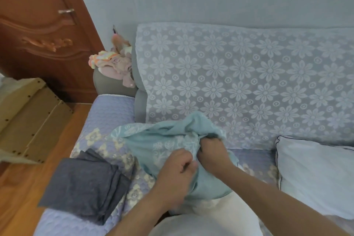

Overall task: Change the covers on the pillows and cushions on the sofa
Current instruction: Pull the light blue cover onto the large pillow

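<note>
Both hands clench bunched cloth of the teal cover (168, 140): left hand (176, 174) at its near fold, right hand (212, 151) just beyond. The cover lies crumpled on the sofa seat (107, 109), its length running left-right, over a white pillow (210, 216). Folded grey covers (86, 184) sit left.

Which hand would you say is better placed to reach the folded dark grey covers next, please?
The left hand: the folded dark grey fabric covers lie on its side; the right hand would have to cross over.
</note>
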Tool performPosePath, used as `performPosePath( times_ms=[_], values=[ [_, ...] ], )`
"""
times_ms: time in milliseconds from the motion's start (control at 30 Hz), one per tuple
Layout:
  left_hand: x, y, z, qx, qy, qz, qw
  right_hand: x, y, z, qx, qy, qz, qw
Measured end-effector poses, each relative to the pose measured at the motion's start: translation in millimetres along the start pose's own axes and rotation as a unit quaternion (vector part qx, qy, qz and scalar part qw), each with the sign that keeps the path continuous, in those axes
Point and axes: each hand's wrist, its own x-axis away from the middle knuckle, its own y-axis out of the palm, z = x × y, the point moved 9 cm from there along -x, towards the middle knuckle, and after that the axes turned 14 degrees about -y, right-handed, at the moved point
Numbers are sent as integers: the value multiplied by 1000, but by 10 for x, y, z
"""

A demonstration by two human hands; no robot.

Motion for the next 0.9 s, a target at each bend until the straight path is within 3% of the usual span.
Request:
performPosePath(
  times_ms=[100,200,300,433,600,800,867,900],
  values=[
    [-40,-232,52,-19,-14,83,996,-130,-159,94,-77,145,72,984],
    [3,-304,118,-32,13,158,987,-47,-258,160,-146,256,173,940],
    [63,-113,-94,-139,59,200,968,179,9,295,-232,347,148,897],
    [-101,-90,-574,-109,37,154,981,272,-55,357,-223,270,112,930],
    [-248,73,-713,-34,-60,93,993,402,-124,518,-219,287,120,925],
    [-273,121,-658,89,-122,109,982,708,-433,395,-117,307,214,920],
    [-240,172,-622,70,-103,98,987,726,-300,322,-160,333,160,916],
    [-239,299,-597,20,-73,60,995,741,-147,336,-226,368,126,893]
  ],
)
